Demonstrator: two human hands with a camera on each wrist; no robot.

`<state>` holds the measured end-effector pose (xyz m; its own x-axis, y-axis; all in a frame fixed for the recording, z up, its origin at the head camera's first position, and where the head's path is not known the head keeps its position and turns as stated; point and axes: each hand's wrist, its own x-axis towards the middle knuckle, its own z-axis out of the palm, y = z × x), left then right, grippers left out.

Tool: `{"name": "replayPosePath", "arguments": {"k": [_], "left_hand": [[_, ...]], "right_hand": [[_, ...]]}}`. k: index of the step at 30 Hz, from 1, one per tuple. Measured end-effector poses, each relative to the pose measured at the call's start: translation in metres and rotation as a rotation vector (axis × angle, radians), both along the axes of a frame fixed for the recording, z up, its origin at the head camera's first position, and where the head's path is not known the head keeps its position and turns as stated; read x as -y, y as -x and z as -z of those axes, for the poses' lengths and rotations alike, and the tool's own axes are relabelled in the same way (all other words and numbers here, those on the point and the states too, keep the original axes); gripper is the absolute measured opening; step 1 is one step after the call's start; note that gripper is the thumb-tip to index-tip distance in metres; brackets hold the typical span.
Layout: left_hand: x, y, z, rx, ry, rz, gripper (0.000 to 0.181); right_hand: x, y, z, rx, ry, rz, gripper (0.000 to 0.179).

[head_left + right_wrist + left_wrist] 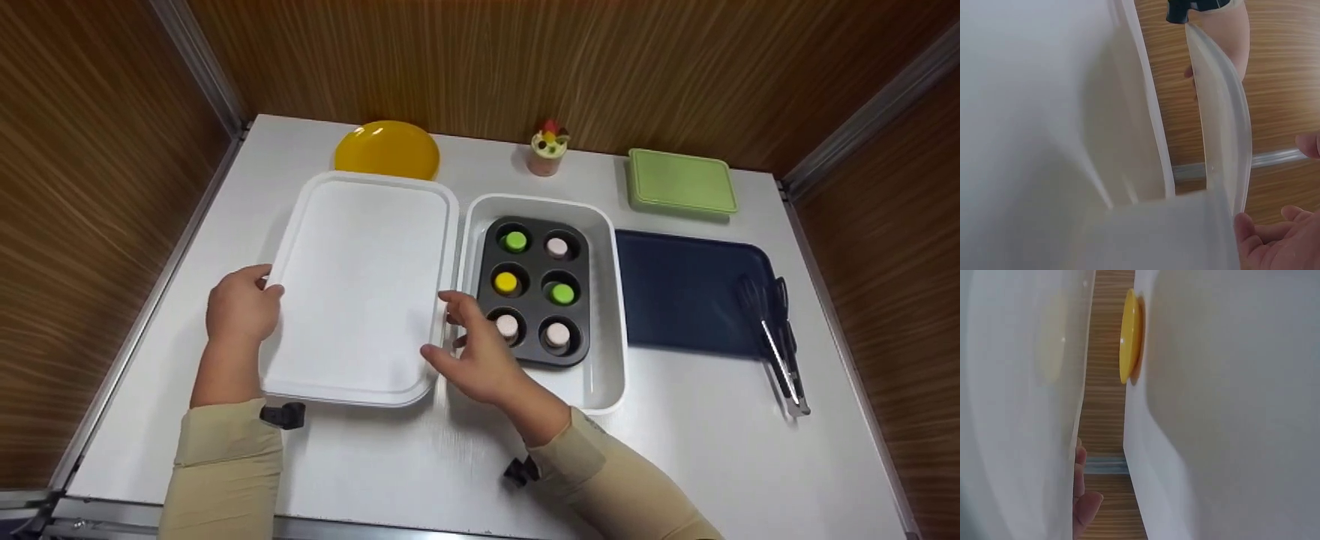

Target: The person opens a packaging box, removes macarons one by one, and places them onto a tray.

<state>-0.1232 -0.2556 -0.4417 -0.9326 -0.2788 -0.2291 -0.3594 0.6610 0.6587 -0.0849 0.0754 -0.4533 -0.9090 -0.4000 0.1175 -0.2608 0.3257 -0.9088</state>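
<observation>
A white rectangular lid (360, 277) is held above the table, left of a white bin (611, 300). My left hand (244, 304) grips the lid's left edge; in the left wrist view its fingers (1079, 469) show at the rim. At the lid's right edge, my right hand (480, 345) has its fingers spread, and a fingertip touches the rim. The right thumb (1310, 144) stands apart from the lid. Inside the bin lies a dark muffin tin (536, 292), its several cups holding small green, yellow and pale pink round pieces.
A yellow plate (386, 150) lies behind the lid. Farther right stand a decorated dessert cup (546, 156) and a green lidded box (681, 182). A navy board (682, 292) lies beside the bin, with a whisk (772, 352) and dark-handled tool on its right edge. Wood-patterned walls enclose the table.
</observation>
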Motion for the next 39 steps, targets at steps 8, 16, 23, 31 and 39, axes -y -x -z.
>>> {"name": "replayPosePath", "arguments": {"k": [8,16,23,31,39], "left_hand": [[0.019,0.000,0.010,0.020,-0.005,-0.011,0.049],[0.037,-0.002,0.020,0.062,0.016,-0.015,0.050],[0.044,0.001,0.033,0.097,0.052,-0.005,0.050],[0.047,0.008,0.051,0.113,0.039,-0.026,0.049],[0.050,0.013,0.062,0.120,0.037,-0.063,0.048]], "right_hand": [[0.019,-0.003,0.005,0.065,-0.026,-0.044,0.073],[0.038,-0.006,0.007,0.121,-0.058,-0.070,0.072],[0.050,-0.007,0.013,0.187,-0.057,-0.045,0.071],[0.064,-0.008,0.028,0.255,-0.034,0.002,0.062],[0.082,-0.001,0.041,0.324,0.025,0.114,0.055]]}}
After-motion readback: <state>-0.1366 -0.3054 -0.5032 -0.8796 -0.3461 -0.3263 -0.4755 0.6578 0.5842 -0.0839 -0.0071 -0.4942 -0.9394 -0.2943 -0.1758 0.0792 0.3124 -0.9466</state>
